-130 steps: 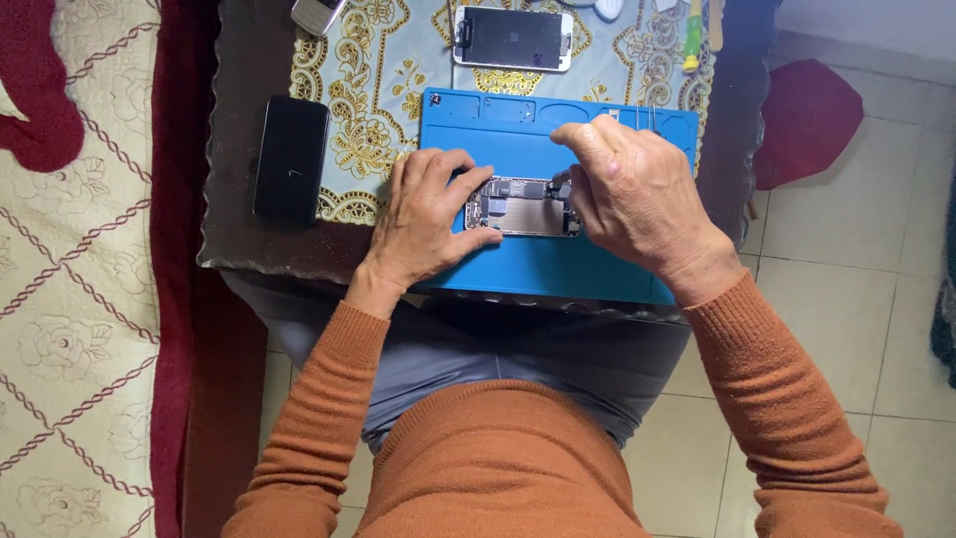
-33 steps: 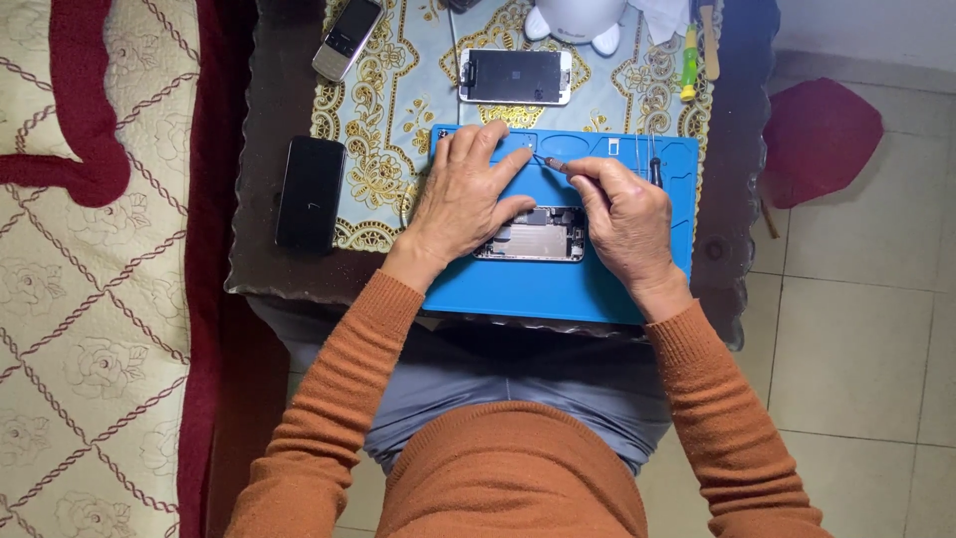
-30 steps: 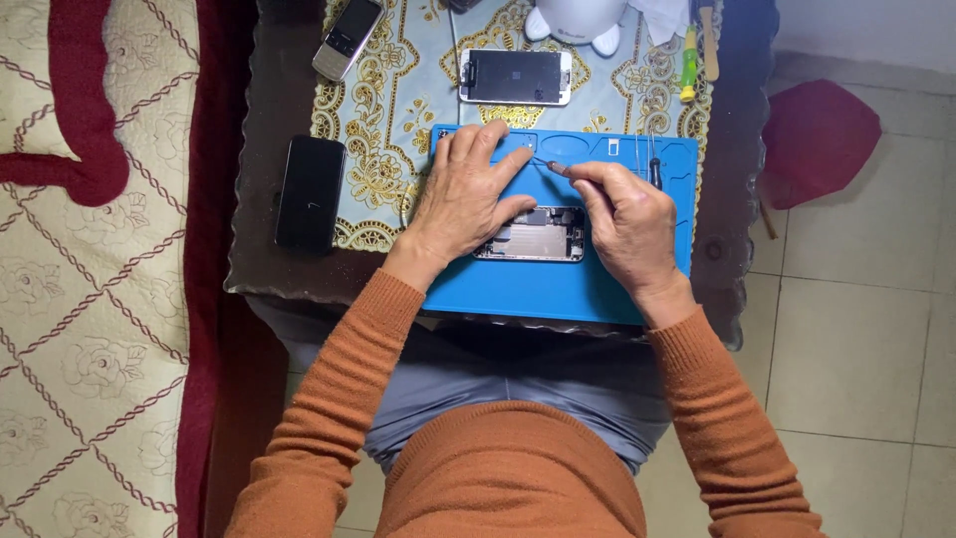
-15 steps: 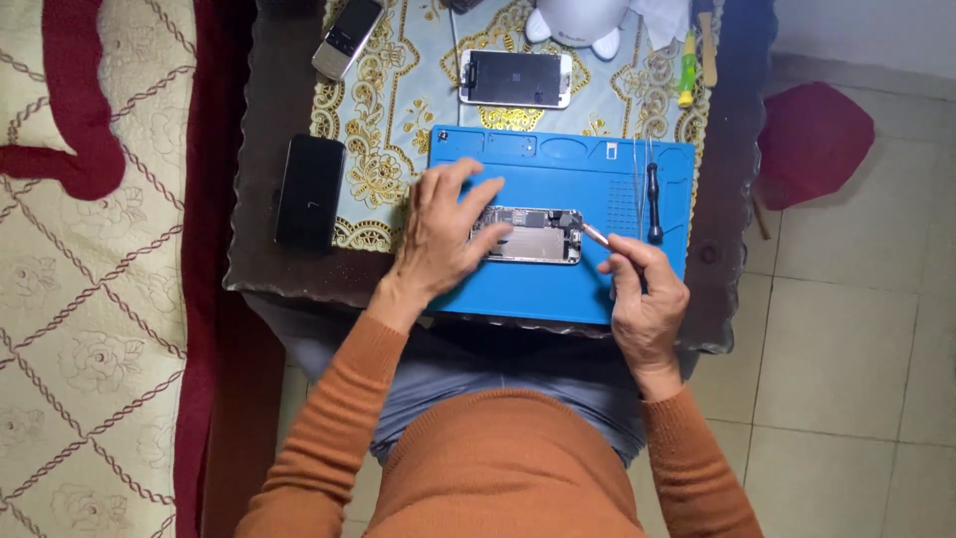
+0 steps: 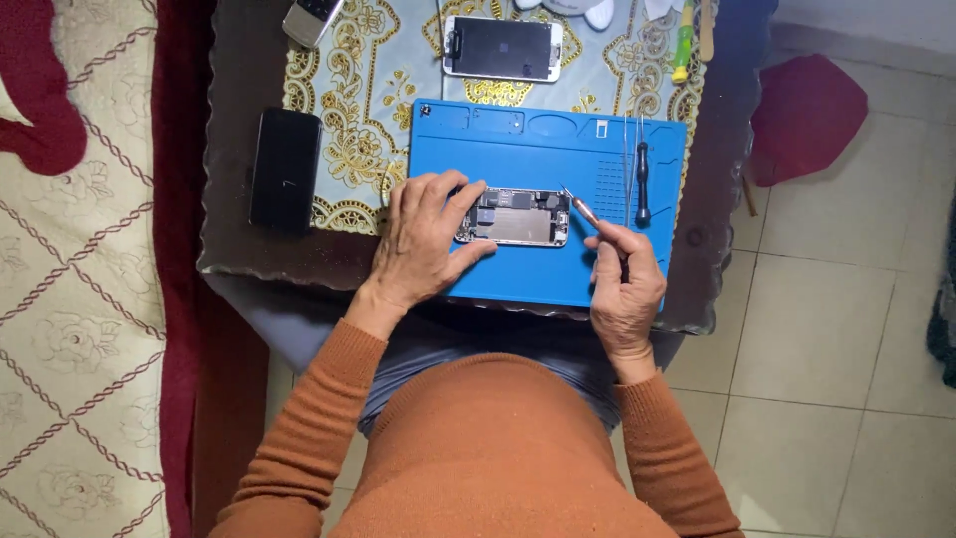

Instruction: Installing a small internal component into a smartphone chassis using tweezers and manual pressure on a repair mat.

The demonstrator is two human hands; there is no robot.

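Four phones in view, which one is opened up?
The phone on the blue mat, steadied by the left hand: its internals are exposed, while the other three show closed, dark faces.

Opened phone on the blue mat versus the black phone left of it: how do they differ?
The opened phone shows bare internals; the black phone is closed and dark. The opened one lies crosswise, steadied by the left hand; the black one lies lengthwise, untouched. Both lie flat.

Opened phone [image 5: 515, 217] on mat [image 5: 518, 149], second phone [image 5: 286, 168] left, tool [image 5: 642, 183] right

Rust-orange ribbed-cuff sweater sleeves [image 5: 319, 418] (grey trousers [image 5: 468, 344] beneath).
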